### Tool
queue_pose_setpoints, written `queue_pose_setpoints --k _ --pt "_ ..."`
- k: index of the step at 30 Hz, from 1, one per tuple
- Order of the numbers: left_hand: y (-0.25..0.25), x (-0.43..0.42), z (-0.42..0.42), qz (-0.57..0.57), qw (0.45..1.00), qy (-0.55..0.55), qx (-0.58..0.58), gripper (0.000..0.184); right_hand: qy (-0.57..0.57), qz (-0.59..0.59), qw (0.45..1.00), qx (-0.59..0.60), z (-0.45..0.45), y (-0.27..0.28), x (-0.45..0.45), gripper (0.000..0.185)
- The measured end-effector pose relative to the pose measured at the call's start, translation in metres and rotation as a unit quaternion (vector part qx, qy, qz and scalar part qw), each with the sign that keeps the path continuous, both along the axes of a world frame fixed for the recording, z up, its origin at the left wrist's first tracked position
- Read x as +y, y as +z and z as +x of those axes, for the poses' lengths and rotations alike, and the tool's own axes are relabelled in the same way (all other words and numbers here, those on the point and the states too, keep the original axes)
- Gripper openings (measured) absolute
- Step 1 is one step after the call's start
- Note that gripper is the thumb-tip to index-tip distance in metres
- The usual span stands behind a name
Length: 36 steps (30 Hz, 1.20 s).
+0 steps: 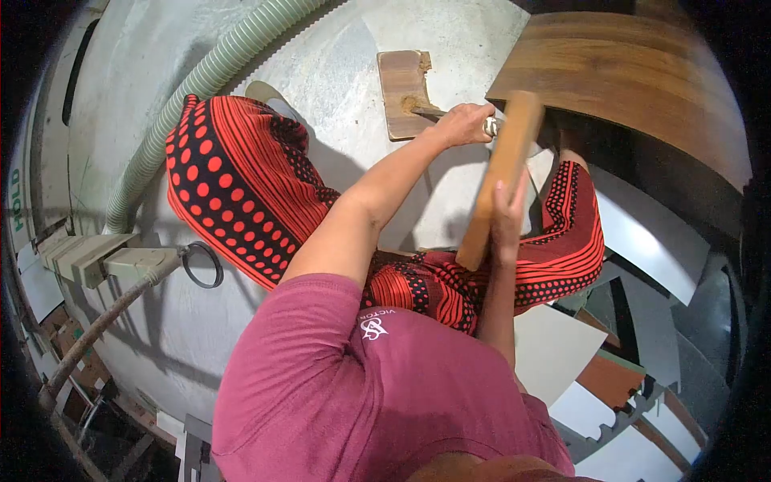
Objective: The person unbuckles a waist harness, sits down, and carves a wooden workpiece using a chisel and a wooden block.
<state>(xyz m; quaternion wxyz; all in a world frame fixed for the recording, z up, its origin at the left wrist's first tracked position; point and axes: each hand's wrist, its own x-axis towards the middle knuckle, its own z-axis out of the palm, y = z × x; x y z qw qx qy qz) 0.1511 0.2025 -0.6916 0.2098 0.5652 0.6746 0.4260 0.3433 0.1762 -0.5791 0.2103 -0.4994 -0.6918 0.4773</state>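
Observation:
My left hand is closed around a chisel, whose blade slants down to a small brown laminated board on the floor. The blade meets the board at a rough spot with loose wood dust. A ragged notch is cut into the board's right edge. In my right hand is a thick wooden bar, raised near the chisel's handle end. The bar's upper part is smeared by motion. Part of my right hand's grip is hidden behind the bar.
A large wood-grain panel stands at the upper right. Several sheet offcuts lie at the lower right. A ribbed hose curves along the left, near a pole and a black ring. My legs flank the workspace.

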Motion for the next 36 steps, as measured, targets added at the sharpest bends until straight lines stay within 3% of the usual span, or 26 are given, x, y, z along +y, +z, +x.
queue_pose_setpoints --k 4,7,10,12,16,18,20,22,26,31,36 --pt "-0.012 -0.001 0.001 -0.009 0.999 -0.023 0.02 0.035 0.026 -0.074 0.996 0.034 0.006 -0.014 -0.001 0.07" --pt "-0.013 0.0 0.005 0.02 0.998 -0.042 0.04 0.032 -0.054 -0.119 0.988 0.087 0.008 0.001 -0.003 0.069" --pt "-0.022 0.003 0.008 0.023 0.998 -0.045 0.042 0.031 -0.01 -0.038 0.999 0.016 0.005 -0.014 -0.002 0.068" --pt "-0.024 -0.002 0.008 0.019 0.996 -0.055 0.064 0.03 0.019 -0.044 0.999 0.01 0.006 -0.022 -0.003 0.067" --pt "-0.031 -0.001 0.005 0.034 0.996 -0.038 0.079 0.029 -0.002 -0.148 0.986 0.071 0.01 -0.017 -0.001 0.066" --pt "-0.033 0.0 0.005 0.05 0.995 -0.036 0.078 0.032 -0.071 -0.094 0.986 0.114 0.008 -0.014 -0.004 0.061" --pt "-0.029 0.0 0.004 0.042 0.996 -0.036 0.074 0.035 -0.075 -0.029 0.994 0.076 0.006 -0.023 -0.006 0.062" --pt "-0.032 -0.005 0.004 0.016 0.993 -0.047 0.103 0.035 0.029 -0.08 0.996 0.012 0.013 -0.045 -0.003 0.064" --pt "-0.027 -0.011 0.007 -0.009 0.991 -0.027 0.132 0.03 -0.026 -0.167 0.981 0.099 0.007 -0.02 -0.008 0.063" --pt "-0.012 -0.007 0.009 0.07 0.99 0.021 0.118 0.037 -0.041 -0.123 0.984 0.126 0.034 -0.058 0.014 0.066" --pt "-0.01 0.0 0.002 0.051 0.992 0.032 0.109 0.039 -0.071 -0.17 0.97 0.156 0.027 -0.042 0.004 0.065"
